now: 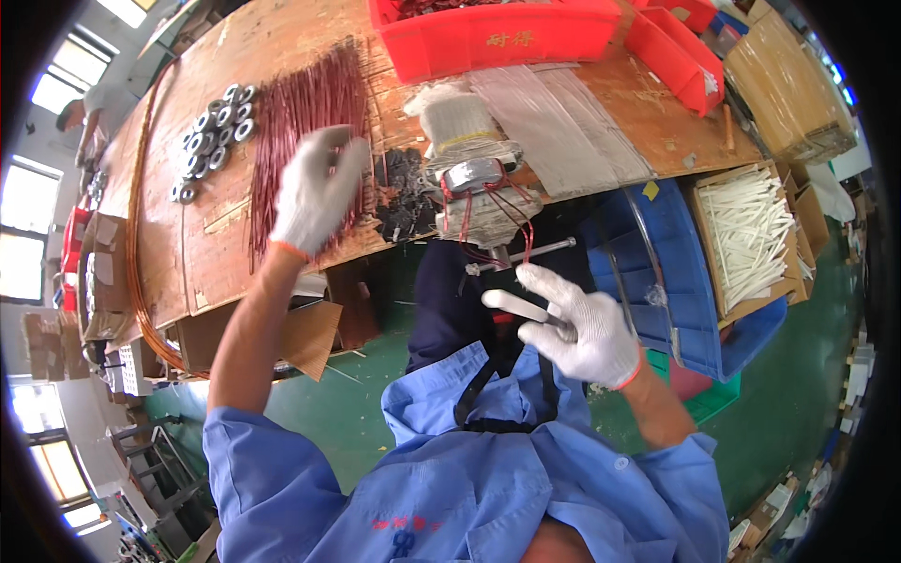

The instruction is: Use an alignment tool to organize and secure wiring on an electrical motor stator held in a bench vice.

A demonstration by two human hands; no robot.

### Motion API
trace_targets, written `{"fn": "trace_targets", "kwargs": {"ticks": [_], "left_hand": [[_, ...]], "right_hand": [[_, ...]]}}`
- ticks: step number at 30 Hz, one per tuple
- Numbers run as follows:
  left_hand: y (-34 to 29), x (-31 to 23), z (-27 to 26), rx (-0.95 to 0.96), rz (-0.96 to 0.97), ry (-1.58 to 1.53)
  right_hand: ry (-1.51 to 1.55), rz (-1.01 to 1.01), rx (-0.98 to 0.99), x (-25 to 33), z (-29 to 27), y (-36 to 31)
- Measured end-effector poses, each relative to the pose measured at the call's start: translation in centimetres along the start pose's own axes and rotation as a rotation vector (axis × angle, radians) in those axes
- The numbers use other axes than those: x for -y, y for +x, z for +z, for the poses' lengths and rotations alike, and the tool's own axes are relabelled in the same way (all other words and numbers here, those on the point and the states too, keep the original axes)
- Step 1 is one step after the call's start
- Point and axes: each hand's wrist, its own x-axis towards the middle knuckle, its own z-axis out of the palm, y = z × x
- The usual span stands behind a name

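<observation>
My left hand [317,192], in a white glove, is over a bundle of long dark red wires [305,108] on the bench; its fingers are apart and nothing shows in them. In front of me a bench vise [474,220], its jaws wrapped in white cloth, bears a silver-grey ring [474,174] with several red wires looping from it. My gloved right hand [587,333] is just below the vise's handle bar [549,253], fingers closed around a small grey-and-white item whose kind I cannot make out.
Several metal rings [221,131] lie at the left. Dark scraps [402,183] sit beside the vise. Clear plastic sheets [563,122] cover the bench's right part, with a red bin [497,42] behind. At the right, a carton of white sticks [746,235] stands by a blue crate [648,253].
</observation>
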Motion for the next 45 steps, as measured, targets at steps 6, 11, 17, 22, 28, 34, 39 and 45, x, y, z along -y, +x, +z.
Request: {"fn": "trace_targets", "kwargs": {"ticks": [6,11,17,22,28,34,39,45], "left_hand": [[6.9,9.4,0.2,0.091,-0.183,0.727],[8.5,11.7,-0.3,0.079,-0.136,0.658],[8.3,12.0,-2.7,0.073,-0.330,0.362],[8.1,10.7,-1.4,0.154,-0.313,0.685],[8.5,10.7,-1.7,0.146,-0.329,0.554],[7.5,10.2,-5.0,0.021,-0.587,-0.206],[4.9,9.0,-6.1,0.068,-0.571,-0.238],[5.7,10.5,-2.0,0.110,-0.285,0.468]], "right_hand": [[0.085,0.117,-0.194,-1.4,3.5,-5.8],[0.190,0.438,-0.262,-2.1,4.5,-9.4],[0.364,0.557,-0.348,-1.9,5.3,-10.4],[0.352,0.538,-0.267,-2.2,6.2,-9.3],[0.319,0.467,-0.239,-1.4,7.0,-9.5],[0.368,0.493,-0.305,-2.0,7.8,-10.9],[0.365,0.414,-0.228,-0.8,7.5,-9.0],[0.330,0.310,-0.158,-0.2,8.2,-7.2]]}}
